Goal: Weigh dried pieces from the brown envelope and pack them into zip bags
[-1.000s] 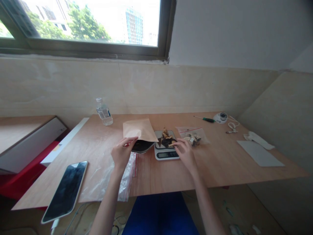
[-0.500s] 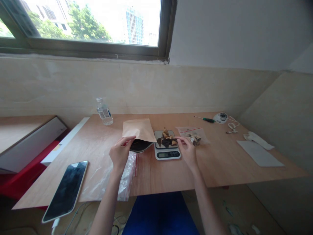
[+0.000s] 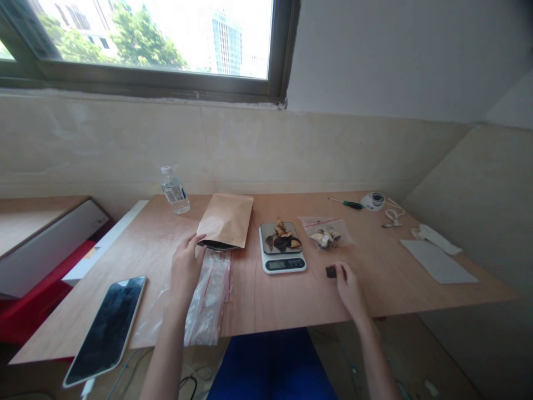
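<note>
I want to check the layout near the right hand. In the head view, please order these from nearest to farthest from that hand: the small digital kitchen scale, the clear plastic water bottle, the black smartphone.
From the right hand:
1. Small digital kitchen scale, just to its left.
2. Clear plastic water bottle, far left at the back of the table.
3. Black smartphone, at the front left corner.

A bare, unfinished room serves as a makeshift workspace: a plain plywood table (image 3: 258,294) fills the centre, rough tiled walls rise behind it, and a dark-framed window (image 3: 137,39) at upper left overlooks city towers and trees.
</note>
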{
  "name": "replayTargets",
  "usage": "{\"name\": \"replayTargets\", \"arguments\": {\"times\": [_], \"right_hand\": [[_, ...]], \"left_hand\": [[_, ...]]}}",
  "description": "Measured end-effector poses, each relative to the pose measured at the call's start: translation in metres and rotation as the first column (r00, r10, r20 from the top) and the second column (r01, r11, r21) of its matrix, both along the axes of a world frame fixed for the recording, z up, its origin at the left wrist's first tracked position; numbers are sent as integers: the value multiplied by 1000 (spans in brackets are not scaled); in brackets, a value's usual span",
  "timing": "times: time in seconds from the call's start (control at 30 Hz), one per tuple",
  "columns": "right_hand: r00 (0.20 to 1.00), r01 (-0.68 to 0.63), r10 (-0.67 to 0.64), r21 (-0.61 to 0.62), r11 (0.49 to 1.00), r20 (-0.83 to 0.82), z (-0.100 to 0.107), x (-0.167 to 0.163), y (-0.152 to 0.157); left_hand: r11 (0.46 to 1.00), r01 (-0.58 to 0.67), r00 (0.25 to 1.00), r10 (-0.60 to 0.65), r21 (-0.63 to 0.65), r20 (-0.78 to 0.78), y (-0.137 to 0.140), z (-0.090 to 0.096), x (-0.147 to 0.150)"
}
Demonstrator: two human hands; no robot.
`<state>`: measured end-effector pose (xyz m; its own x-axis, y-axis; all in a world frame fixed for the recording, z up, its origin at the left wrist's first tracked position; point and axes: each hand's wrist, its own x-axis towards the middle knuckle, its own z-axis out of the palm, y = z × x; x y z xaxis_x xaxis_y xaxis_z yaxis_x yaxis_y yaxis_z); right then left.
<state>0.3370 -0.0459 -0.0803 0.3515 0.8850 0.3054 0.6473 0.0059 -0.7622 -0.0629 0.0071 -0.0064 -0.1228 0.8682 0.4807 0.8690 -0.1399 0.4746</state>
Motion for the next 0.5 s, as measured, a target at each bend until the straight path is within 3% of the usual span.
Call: {"name": "replayTargets", "arguments": {"times": [0.1, 0.2, 0.37, 0.5], "right_hand": [[998, 29, -27, -44, 999, 50, -4, 12, -1], [997, 32, -30, -25, 999, 73, -10, 17, -1], [999, 34, -34, 5, 999, 4, -14, 15, -5], [985, -24, 24, 7, 1000, -173, 4, -2, 0]], "left_hand": [[999, -11, 999, 13, -46, 40, -44, 6, 8], [987, 53, 996, -42, -152, 76, -74, -3, 9], [981, 79, 993, -61, -176, 104, -83, -40, -5], [975, 100, 988, -74, -196, 133, -81, -62, -11]]}}
